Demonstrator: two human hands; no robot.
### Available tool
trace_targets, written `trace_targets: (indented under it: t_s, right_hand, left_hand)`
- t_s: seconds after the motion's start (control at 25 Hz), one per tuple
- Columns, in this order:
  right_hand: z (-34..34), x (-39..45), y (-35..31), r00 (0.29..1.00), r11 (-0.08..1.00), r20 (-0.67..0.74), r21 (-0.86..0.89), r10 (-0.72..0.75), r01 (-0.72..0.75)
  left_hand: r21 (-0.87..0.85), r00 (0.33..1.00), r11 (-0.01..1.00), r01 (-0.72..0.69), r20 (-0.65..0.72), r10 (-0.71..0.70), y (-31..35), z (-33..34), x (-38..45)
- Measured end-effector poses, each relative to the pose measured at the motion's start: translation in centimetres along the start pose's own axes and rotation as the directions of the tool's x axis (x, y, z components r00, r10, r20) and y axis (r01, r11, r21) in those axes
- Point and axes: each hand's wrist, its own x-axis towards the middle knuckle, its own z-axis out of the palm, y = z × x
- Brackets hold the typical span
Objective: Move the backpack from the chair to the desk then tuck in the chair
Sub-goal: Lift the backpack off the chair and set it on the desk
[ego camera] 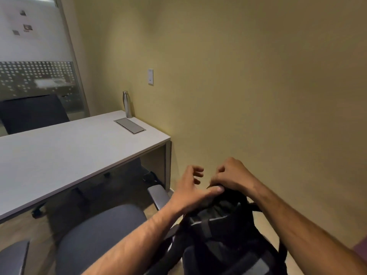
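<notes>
- Head view: right hand (231,176) pinches the top of the backpack (224,241), lower right; left hand (190,192) open beside it.
- Desk (65,143) lies to the upper left, past the chair (99,231).

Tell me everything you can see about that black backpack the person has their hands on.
The black fabric backpack stands roughly upright at the bottom of the view, beside the grey padded seat of the office chair. Dark straps and grey panels run across its near face, and its top bunches into folds. The right hand is closed on the top edge, apparently on a handle; the left hand rests its thumb on the top, fingers spread. Its lower part is cut off by the frame, so what it rests on cannot be seen.
</notes>
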Motion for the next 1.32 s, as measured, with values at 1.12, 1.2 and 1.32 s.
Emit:
trace_targets:
  t_s: [1.12, 1.2, 1.32]
  right_hand:
    - [-6.2, 27.8, 26.7, 0.985, 0.773, 0.169, 0.628, -0.023, -0.089]
    - [-5.8, 29.8, 26.5, 0.977, 0.74, 0.202, 0.667, -0.071, -0.084]
    - [-5.0, 34.0, 25.6, 0.956, 0.724, 0.274, 0.68, -0.107, -0.114]
  left_hand:
    - [-0.499, 0.823, 0.841, -0.209, -0.555, -0.125, 3.8, 2.7, 30.8]
    - [-0.477, 0.799, 0.844, -0.245, -0.592, -0.103, 4.2, 1.5, 32.3]
    - [-0.435, 0.767, 0.852, -0.292, -0.638, -0.064, 4.2, -0.6, 34.8]
